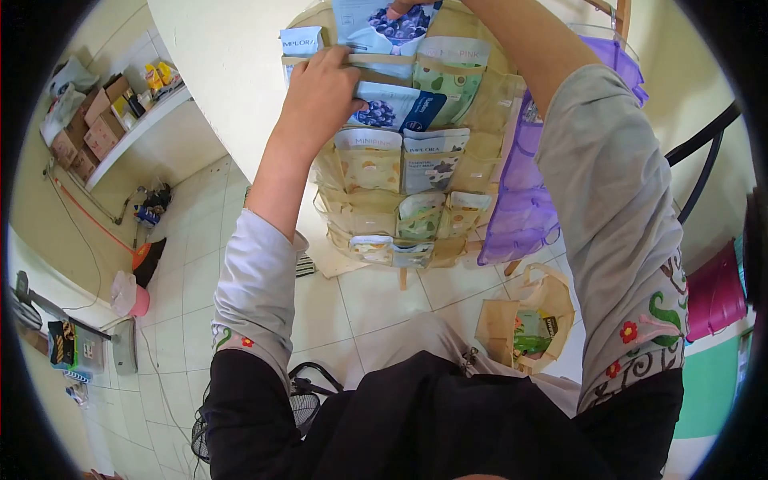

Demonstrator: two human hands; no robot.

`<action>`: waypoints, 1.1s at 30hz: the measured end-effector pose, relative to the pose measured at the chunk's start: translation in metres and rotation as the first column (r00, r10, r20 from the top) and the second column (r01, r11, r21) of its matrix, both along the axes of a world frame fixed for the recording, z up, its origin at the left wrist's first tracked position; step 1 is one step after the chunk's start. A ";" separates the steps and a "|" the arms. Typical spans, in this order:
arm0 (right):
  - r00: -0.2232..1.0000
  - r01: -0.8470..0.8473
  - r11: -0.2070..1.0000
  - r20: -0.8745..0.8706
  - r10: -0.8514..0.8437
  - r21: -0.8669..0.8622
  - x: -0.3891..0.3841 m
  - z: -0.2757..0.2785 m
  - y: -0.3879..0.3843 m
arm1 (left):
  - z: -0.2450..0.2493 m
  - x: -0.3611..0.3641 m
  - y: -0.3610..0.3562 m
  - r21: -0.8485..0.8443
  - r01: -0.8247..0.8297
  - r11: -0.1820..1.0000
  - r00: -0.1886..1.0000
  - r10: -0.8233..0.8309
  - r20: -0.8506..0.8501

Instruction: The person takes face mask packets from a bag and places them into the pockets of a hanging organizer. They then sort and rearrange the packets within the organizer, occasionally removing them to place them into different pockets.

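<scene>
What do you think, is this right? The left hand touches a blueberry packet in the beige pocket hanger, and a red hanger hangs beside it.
Not quite. In the head view the neighbouring hanger is purple, not red. The left hand does touch a blueberry packet in the beige pocket hanger.

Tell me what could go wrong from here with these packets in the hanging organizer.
1. The tilted blue packet sits crooked by the left hand; it may slip out and drop to the tiled floor.
2. The right hand reaches high with the top blueberry packet; forced in, it could crease on the pocket band.
3. Both hands work on the hanging organizer, which might swing or sag.
</scene>
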State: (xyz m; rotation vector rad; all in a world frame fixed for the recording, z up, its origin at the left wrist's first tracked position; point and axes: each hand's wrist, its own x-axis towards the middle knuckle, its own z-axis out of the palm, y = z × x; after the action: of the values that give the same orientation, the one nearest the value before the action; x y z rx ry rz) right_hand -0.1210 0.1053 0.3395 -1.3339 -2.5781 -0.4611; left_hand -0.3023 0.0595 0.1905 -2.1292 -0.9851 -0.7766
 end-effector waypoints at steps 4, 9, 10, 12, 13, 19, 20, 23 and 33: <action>0.987 -0.058 0.996 0.155 0.047 0.068 -0.020 -0.039 0.016 | 0.002 0.003 -0.004 -0.069 0.055 0.996 0.998 -0.053 0.028; 0.950 -0.228 0.965 -0.185 0.250 0.129 -0.003 -0.043 0.029 | -0.005 0.005 0.001 -0.019 0.149 0.989 0.988 -0.148 0.044; 0.973 -0.176 0.976 -0.127 0.192 0.125 -0.001 -0.041 0.029 | -0.006 0.005 0.001 -0.023 0.155 0.988 0.987 -0.154 0.048; 0.998 -0.067 0.990 -0.013 0.069 0.125 0.001 -0.036 0.023 | -0.005 0.005 0.000 -0.031 0.172 0.985 0.984 -0.171 0.052; 0.992 -0.124 0.962 0.054 0.114 0.245 0.000 -0.048 0.029 | -0.005 0.008 -0.001 -0.049 0.178 0.983 0.982 -0.175 0.068; 0.986 -0.151 0.966 -0.043 0.163 0.212 -0.002 -0.071 0.031 | -0.009 0.010 0.001 -0.008 0.226 0.974 0.969 -0.224 0.105; 0.978 -0.155 0.964 -0.108 0.181 0.218 0.000 -0.071 0.031 | -0.010 0.010 0.000 0.007 0.235 0.972 0.967 -0.235 0.098; 0.948 -0.169 0.954 -0.222 0.226 0.247 0.005 -0.074 0.023 | -0.011 0.013 -0.020 0.094 0.234 0.968 0.967 -0.242 0.082; 0.588 -0.084 0.960 -0.764 0.265 0.268 0.042 -0.137 -0.126 | -0.122 0.011 -0.065 -0.048 0.774 0.631 0.082 -0.025 0.996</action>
State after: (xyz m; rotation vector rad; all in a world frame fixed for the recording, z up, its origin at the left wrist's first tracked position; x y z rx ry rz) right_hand -0.0790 -0.0203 0.2020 -0.8865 -1.7991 -0.0412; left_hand -0.2916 -0.0055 0.0690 -2.3732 -1.2303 -2.7759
